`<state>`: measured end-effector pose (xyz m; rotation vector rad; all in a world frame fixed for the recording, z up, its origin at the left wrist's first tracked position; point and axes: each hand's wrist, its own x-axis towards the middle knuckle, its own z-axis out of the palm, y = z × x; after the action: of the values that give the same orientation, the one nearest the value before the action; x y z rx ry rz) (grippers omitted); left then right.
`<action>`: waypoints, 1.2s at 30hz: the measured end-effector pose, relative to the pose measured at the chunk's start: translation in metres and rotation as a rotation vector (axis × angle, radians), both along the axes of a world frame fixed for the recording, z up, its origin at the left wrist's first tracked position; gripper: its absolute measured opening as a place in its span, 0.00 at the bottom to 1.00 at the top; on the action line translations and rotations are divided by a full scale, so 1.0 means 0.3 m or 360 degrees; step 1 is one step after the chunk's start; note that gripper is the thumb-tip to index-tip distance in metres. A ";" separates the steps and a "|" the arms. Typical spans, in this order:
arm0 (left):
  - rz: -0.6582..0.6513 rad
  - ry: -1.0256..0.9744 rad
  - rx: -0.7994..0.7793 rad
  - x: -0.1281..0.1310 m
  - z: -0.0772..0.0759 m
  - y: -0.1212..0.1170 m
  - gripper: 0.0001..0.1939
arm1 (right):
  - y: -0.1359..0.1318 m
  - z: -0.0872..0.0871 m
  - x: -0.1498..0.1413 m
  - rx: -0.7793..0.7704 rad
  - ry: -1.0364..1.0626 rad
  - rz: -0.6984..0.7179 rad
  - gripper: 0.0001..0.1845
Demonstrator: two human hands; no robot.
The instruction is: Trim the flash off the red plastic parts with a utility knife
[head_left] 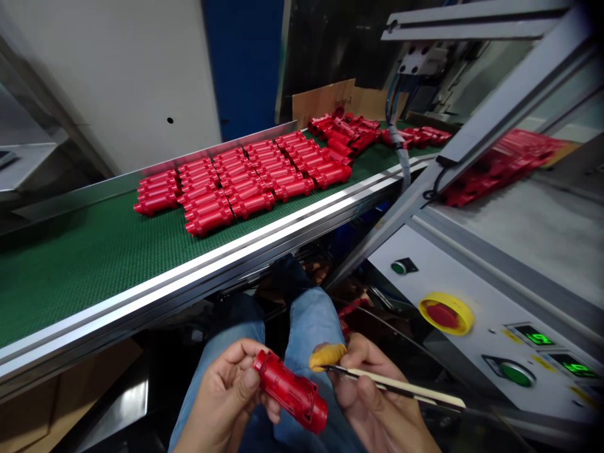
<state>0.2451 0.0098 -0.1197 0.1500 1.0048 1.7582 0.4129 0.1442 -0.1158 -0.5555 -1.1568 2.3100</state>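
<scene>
My left hand [231, 390] grips a red ribbed plastic tube-shaped part [290, 391] by its upper left end, above my lap. The part is tilted, its wider end pointing down and right. To its right, my right hand [377, 393] is closed around a slim tool [406, 385] with a pale cream handle and a narrow dark tip. That tip points left at the red part, with a gap between them. A yellow wrap or finger cover [326, 357] is on one finger of my right hand. The exact kind of tool cannot be made out.
Rows of similar red parts [245, 179] lie on a green conveyor belt [94, 251] with a metal edge rail [207, 264]. More sit loosely piled [349, 132] near cardboard [325, 100]. At right stands a machine panel with a red stop button [443, 313] and green buttons [518, 374].
</scene>
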 end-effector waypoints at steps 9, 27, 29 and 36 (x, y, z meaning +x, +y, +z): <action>-0.0007 -0.0044 0.0024 0.001 0.009 0.002 0.20 | 0.006 0.021 0.005 0.0088 0.0081 0.0029 0.11; 0.0233 0.0183 -0.0004 -0.032 0.008 0.009 0.19 | 0.101 0.062 0.042 0.0761 -0.0560 0.0074 0.13; 0.0307 0.0280 0.0001 -0.038 0.005 0.012 0.20 | 0.085 0.054 0.018 0.0685 -0.0863 0.0173 0.20; 0.0149 0.0194 -0.0003 -0.005 -0.008 0.017 0.28 | -0.026 -0.001 -0.092 0.0120 -0.0899 0.0364 0.33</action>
<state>0.2436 0.0150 -0.1222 0.2143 1.1170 1.8511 0.3852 0.1364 -0.1161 -1.1496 -1.6259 2.3525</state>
